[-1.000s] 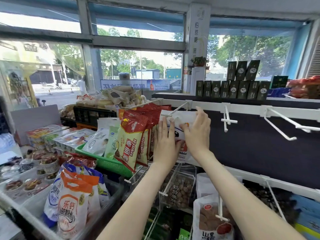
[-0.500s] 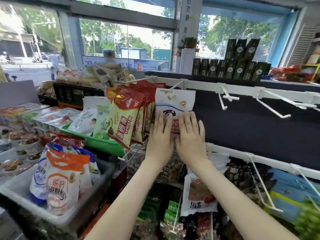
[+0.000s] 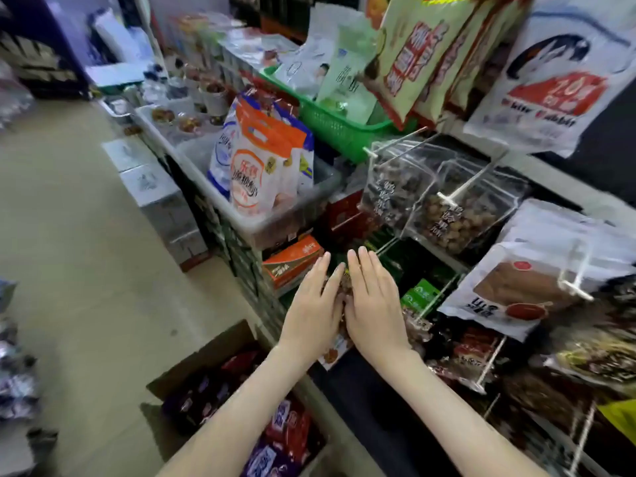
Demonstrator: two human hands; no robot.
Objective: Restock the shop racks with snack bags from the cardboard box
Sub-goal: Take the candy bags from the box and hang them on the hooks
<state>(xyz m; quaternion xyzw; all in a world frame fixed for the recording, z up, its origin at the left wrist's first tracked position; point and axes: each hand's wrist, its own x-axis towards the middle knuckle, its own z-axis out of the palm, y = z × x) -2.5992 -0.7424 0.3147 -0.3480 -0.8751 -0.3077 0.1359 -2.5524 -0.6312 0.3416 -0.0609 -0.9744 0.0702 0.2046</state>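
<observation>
Head view: the left hand (image 3: 315, 311) and right hand (image 3: 373, 301) lie side by side, palms down, fingers straight and close together, gripping nothing. Between and beneath them a brown snack packet (image 3: 339, 292) shows in the narrow gap on the lower rack; whether the palms press it cannot be told. The cardboard box (image 3: 206, 356) stands open on the floor below the left forearm, holding red and purple snack bags (image 3: 285, 428). Just beyond the left fingertips sits an orange carton (image 3: 292, 259). Farther beyond that hand, a grey tub (image 3: 275, 225) carries upright orange-and-white bags (image 3: 258, 166), with a green basket (image 3: 330, 125) behind it. Beyond the right hand, clear bags of nuts (image 3: 444, 208) hang on white peg hooks (image 3: 451, 197). To the right of the right hand hangs a white bag with a brown picture (image 3: 537, 277). High above it hangs a White Rabbit bag (image 3: 557, 84). The frame is motion-blurred; small print is unreadable.
</observation>
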